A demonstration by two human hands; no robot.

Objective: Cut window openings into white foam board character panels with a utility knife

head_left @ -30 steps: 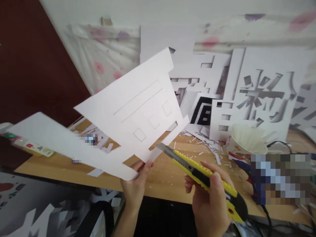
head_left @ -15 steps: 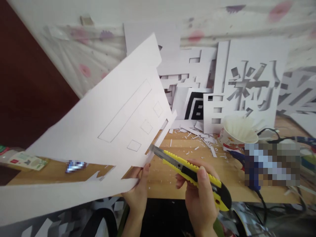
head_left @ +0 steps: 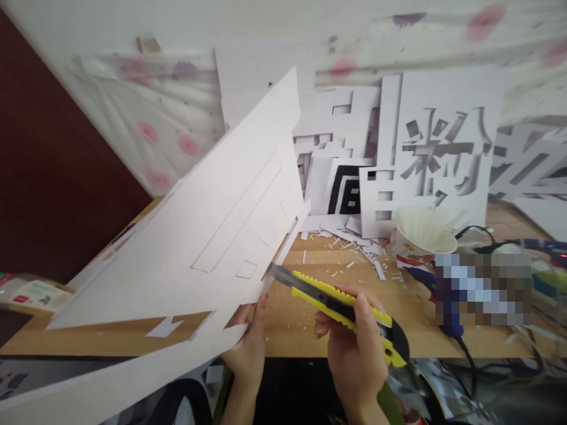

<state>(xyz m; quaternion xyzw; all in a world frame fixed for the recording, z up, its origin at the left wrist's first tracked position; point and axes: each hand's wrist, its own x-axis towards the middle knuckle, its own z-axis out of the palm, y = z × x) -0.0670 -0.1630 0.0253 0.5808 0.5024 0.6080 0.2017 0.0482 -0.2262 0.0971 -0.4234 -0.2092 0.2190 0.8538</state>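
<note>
A large white foam board (head_left: 177,248) with pencilled rectangles is tilted up in front of me. My left hand (head_left: 248,342) grips its lower edge near a cut-out gap, the fingers partly hidden behind the board. In my right hand (head_left: 358,354) is a yellow and black utility knife (head_left: 345,310), the thumb pressed on its slider. The knife's extended blade touches the board's right edge, beside a narrow cut slot and close to the lowest small pencilled square.
White cut-out panels (head_left: 447,94) lean against the wall. Board scraps (head_left: 354,236) litter the wooden table (head_left: 319,336). A paper cup (head_left: 420,239) with a fluted liner and a blue glue gun (head_left: 449,313) with cables lie at right. A labelled packet (head_left: 38,292) is at left.
The board has turned, its face now angled more steeply and its top corner shifted right. The knife blade stays at the slotted edge. The camera view has shifted slightly.
</note>
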